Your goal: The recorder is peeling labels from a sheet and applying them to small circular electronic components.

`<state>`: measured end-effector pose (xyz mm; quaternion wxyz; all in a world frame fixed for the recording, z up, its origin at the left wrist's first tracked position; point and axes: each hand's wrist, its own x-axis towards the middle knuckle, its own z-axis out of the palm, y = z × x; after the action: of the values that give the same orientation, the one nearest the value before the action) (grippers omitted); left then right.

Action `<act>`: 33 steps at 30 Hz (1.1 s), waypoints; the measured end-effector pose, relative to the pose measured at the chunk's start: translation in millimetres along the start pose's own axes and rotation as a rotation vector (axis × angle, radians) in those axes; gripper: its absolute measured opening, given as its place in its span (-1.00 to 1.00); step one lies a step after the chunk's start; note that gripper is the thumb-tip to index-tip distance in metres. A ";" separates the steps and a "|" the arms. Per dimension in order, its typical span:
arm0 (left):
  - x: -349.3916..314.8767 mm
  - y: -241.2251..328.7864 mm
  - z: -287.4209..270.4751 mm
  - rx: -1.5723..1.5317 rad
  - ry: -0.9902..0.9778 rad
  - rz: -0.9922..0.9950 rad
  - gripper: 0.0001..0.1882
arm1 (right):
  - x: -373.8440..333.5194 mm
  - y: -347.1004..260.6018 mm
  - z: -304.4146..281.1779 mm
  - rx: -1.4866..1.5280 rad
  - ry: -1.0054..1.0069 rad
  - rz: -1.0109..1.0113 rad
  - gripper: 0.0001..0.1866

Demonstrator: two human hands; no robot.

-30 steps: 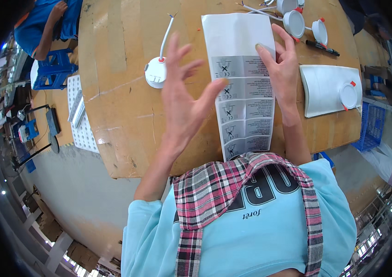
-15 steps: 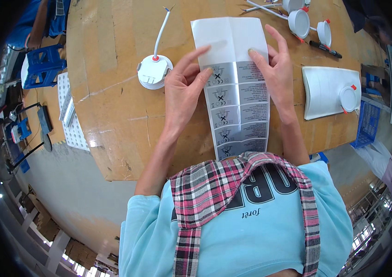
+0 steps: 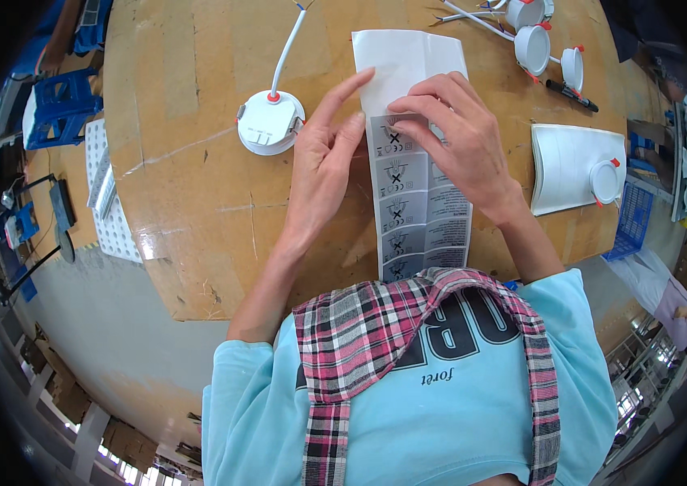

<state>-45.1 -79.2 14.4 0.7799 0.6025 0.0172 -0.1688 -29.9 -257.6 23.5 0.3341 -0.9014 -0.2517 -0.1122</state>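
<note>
A long strip of grey printed labels on white backing paper lies lengthwise in front of me, with a fold line down it. Beside its left edge is my left hand, open, index finger and thumb spread, the fingertip at the bare upper backing. My right hand reaches across the strip with bent fingers. Its thumb and index tips are slightly apart at the topmost label; whether they have lifted an edge cannot be made out. Left of the strip sits a round white downlight with its cable pointing away.
At the far right lie several white downlights with cables, and a black marker. A stack of white sheets bears another downlight. A blue basket stands off the table's right edge, blue stools to the left.
My right hand has moved left from the strip's right edge to over the top label, its fingers now bent. The left thumb has come off the label to the strip's edge.
</note>
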 end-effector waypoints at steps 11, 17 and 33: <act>-2.2 -9.3 0.3 0.292 -0.014 0.166 -0.37 | 11.7 -4.4 -14.4 0.123 -0.167 0.074 -0.85; -3.6 -12.4 2.1 0.327 -0.018 0.251 -0.36 | 9.2 -1.5 -18.4 0.164 -0.207 0.091 -0.84; -5.5 -20.3 2.2 0.234 -0.021 0.262 -0.35 | 0.6 -8.6 -16.3 0.070 -0.152 0.035 -0.84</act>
<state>-56.5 -84.4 -2.6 0.7198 0.6846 -0.0893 -0.0726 -34.5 -262.5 40.7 0.3471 -0.8993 -0.2645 -0.0286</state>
